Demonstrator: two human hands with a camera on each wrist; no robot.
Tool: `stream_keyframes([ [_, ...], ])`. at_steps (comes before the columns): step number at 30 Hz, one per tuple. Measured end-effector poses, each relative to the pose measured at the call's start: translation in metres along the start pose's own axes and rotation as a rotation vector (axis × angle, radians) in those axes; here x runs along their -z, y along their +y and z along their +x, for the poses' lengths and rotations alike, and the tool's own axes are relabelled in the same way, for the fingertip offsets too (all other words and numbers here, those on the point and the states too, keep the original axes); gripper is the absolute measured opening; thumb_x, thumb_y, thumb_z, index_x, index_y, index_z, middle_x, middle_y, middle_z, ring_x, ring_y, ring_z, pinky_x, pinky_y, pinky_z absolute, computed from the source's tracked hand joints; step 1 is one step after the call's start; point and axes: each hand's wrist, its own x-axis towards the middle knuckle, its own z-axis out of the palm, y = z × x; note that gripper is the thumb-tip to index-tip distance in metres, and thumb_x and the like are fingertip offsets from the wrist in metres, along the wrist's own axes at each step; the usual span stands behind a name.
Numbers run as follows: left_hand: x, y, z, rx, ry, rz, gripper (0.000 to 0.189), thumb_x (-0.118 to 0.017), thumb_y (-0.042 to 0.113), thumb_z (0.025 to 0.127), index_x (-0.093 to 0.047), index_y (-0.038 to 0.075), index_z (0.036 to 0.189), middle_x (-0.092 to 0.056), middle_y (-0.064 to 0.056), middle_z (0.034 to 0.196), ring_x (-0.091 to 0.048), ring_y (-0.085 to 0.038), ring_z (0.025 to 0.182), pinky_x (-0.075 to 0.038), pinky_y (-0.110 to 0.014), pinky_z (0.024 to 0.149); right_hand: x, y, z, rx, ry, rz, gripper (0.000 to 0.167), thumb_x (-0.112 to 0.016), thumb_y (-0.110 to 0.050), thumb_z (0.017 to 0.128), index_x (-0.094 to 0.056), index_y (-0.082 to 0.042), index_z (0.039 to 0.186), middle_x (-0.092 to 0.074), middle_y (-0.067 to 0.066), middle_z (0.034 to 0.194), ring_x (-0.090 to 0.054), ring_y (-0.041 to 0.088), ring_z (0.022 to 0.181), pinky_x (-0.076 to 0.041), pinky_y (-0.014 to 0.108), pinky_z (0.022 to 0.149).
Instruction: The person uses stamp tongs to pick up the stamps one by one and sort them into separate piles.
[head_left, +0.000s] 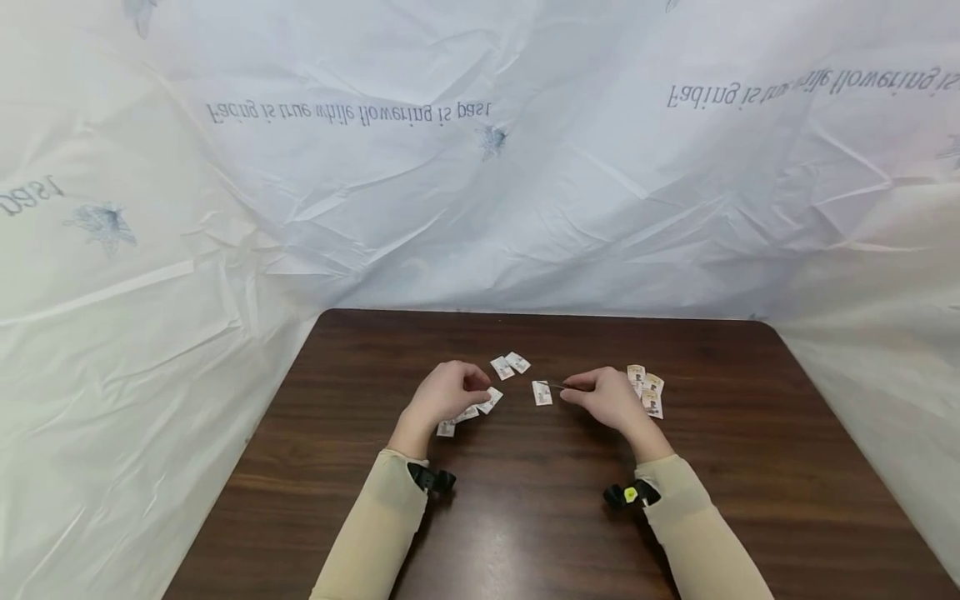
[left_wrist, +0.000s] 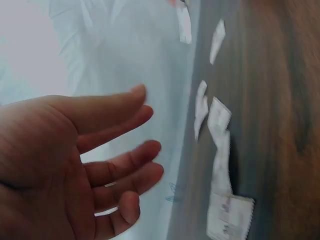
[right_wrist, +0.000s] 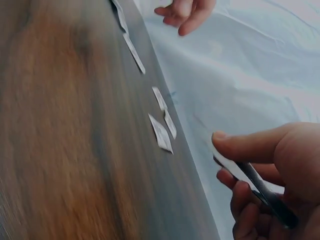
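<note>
**Hand Positions: Tweezers and Paper Packets**

The right hand (head_left: 609,400) grips a pair of metal tweezers (right_wrist: 270,197) between thumb and fingers, with the tips directed toward the left hand (head_left: 450,393). In the head view, a white packet (head_left: 542,394) is located at the tweezer tips, between the 2 hands. Whether the tips pinch this packet cannot be told.

The left hand grips nothing; its fingers are relaxed and slightly bent. It is positioned just beside a row of 3 packets (head_left: 468,413), which lie near one another on the table (head_left: 525,475). A further 2 packets (head_left: 517,362) lie side by side toward the far edge.

A cluster of orange-printed packets (head_left: 653,402) lies beside the right hand, partly hidden by it.

Each wrist carries a black device: the left unit (head_left: 431,478) and the right unit (head_left: 632,495), the latter with a yellow marking. Both sleeves (head_left: 375,525) are beige. A white sheet (head_left: 420,200) with printed lettering hangs behind the table.
</note>
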Motion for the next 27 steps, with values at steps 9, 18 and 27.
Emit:
stream_keyframes([
  [9, -0.015, -0.011, 0.008, 0.09, 0.003, 0.112, 0.014, -0.082, 0.026, 0.096, -0.085, 0.02, 0.108, -0.077, 0.006, 0.101, -0.071, -0.02, 0.096, -0.057, -0.046, 0.083, -0.032, -0.028, 0.008, 0.012, -0.075, -0.01, 0.024, -0.081, -0.028, 0.097, -0.084, -0.014, 0.116, -0.079, 0.005, 0.116, -0.073, 0.028, 0.11, -0.057, 0.051, 0.092],
  [18, -0.021, -0.007, 0.007, 0.147, -0.047, 0.151, 0.015, -0.082, 0.029, 0.096, -0.086, 0.021, 0.108, -0.079, 0.001, 0.113, -0.072, -0.026, 0.109, -0.058, -0.049, 0.086, -0.049, -0.039, 0.011, -0.022, -0.076, -0.031, 0.02, -0.082, -0.029, 0.096, -0.085, -0.016, 0.111, -0.079, 0.004, 0.118, -0.073, 0.027, 0.111, -0.057, 0.049, 0.091],
  [27, -0.021, -0.006, 0.006, 0.159, -0.052, 0.15, 0.015, -0.082, 0.028, 0.096, -0.086, 0.02, 0.109, -0.079, 0.001, 0.113, -0.072, -0.024, 0.107, -0.058, -0.047, 0.084, -0.054, -0.042, 0.009, -0.042, -0.023, -0.034, 0.025, -0.083, -0.031, 0.096, -0.085, -0.016, 0.115, -0.079, 0.004, 0.115, -0.073, 0.027, 0.108, -0.058, 0.049, 0.088],
])
